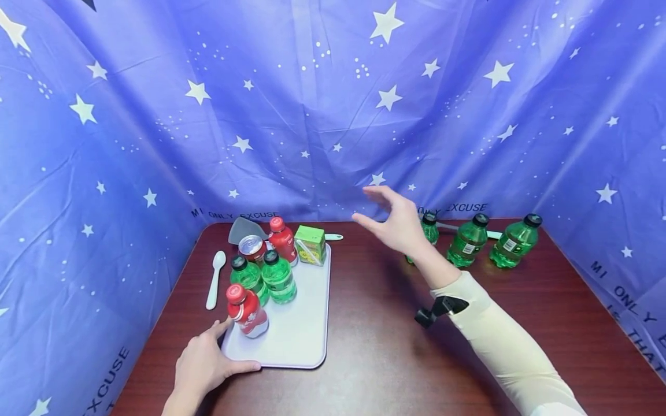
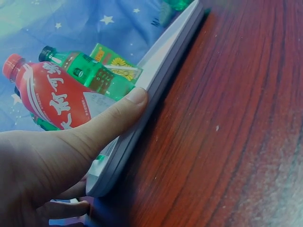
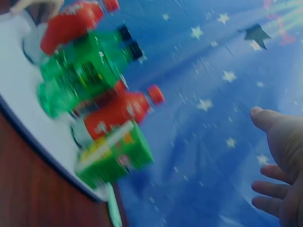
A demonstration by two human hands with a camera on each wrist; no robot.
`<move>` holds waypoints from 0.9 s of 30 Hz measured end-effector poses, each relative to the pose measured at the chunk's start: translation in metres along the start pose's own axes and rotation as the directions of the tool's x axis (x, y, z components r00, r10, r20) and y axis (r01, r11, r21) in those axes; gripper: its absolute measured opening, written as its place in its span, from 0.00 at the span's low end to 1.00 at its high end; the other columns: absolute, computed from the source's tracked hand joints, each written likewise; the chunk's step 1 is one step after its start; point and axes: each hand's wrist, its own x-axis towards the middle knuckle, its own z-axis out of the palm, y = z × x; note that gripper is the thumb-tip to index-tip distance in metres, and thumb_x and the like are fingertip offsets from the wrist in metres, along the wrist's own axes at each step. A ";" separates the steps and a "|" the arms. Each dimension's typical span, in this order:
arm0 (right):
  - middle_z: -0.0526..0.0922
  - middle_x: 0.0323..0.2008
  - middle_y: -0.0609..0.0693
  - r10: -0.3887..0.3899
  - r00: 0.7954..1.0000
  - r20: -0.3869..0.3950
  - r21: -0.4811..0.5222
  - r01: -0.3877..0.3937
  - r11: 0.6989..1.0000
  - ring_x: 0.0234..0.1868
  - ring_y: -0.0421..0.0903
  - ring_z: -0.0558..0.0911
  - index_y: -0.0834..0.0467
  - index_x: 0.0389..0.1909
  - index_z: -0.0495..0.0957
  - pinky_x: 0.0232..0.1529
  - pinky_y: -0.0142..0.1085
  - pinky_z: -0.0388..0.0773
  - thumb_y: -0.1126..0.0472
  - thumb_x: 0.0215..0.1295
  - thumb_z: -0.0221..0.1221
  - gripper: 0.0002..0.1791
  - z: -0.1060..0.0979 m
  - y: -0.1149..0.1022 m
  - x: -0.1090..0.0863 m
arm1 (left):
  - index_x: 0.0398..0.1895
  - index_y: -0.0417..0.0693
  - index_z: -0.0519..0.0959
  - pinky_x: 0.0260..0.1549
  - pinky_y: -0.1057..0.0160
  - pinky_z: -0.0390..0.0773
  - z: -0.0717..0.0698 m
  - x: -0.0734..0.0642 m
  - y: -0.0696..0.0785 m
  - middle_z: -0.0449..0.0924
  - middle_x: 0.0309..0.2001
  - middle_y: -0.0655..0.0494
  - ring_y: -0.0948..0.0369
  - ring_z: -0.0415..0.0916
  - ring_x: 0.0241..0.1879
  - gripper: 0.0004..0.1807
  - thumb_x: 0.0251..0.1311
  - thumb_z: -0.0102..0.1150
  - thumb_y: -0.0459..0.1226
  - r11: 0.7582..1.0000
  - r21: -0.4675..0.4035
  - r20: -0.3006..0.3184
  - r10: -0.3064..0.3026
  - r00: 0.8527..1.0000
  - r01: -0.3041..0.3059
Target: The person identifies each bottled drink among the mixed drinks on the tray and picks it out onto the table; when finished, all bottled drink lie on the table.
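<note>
While I look down through the head camera, my left hand (image 1: 203, 364) grips the near left corner of the pale lilac plastic tray (image 1: 307, 329), thumb lying along its near edge and forefinger stretched toward the red bottle with a red cap (image 1: 247, 312) standing at that corner. Further back on the tray stand two green bottles with black caps (image 1: 265, 278), a red drinks can (image 1: 252, 248), a second red bottle (image 1: 283, 240) and a green juice carton (image 1: 311, 244). A white plastic spoon (image 1: 215, 278) lies on the dark wooden table (image 1: 374, 346) just left of the tray, and a grey spatula head (image 1: 243, 230) shows behind the can. My right hand (image 1: 395, 222) hangs in the air above the table, fingers spread and relaxed, holding nothing. Three more green bottles (image 1: 470, 240) stand in a row behind it near the blue star-printed cloth (image 1: 312, 104).

From my left wrist, my thumb (image 2: 120, 113) presses on the tray's rim (image 2: 161, 71) while curled fingers sit under the corner; the red bottle (image 2: 52, 97) is just beside it.

From my right wrist, blurred, my open fingers (image 3: 272, 187) are well apart from the tray (image 3: 33, 127) and its bottles.
</note>
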 end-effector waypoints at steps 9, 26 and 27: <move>0.88 0.61 0.54 -0.075 0.975 0.210 0.173 0.039 0.984 0.58 0.52 0.90 0.56 0.66 0.81 0.62 0.44 0.85 0.55 0.60 0.78 0.33 0.056 -0.028 -0.013 | 0.75 0.45 0.75 0.44 0.33 0.84 0.002 0.001 0.001 0.73 0.71 0.28 0.29 0.79 0.61 0.76 0.19 0.77 0.81 1.000 -0.025 -0.001 0.003 1.000 -0.003; 0.86 0.64 0.53 -0.148 0.897 0.415 0.185 0.076 0.980 0.60 0.51 0.87 0.58 0.70 0.78 0.63 0.43 0.83 0.50 0.59 0.79 0.39 0.138 -0.059 -0.034 | 0.75 0.41 0.74 0.43 0.30 0.84 -0.001 0.005 0.001 0.70 0.71 0.24 0.26 0.77 0.61 0.79 0.17 0.77 0.81 1.000 0.012 0.043 -0.026 0.999 0.025; 0.86 0.64 0.52 -0.147 0.897 0.418 0.182 0.076 0.980 0.60 0.50 0.87 0.58 0.70 0.78 0.64 0.43 0.83 0.50 0.59 0.79 0.40 0.140 -0.058 -0.035 | 0.75 0.41 0.74 0.42 0.31 0.84 -0.001 0.005 0.001 0.70 0.71 0.24 0.26 0.77 0.60 0.79 0.17 0.77 0.81 1.000 0.012 0.042 -0.022 0.999 0.021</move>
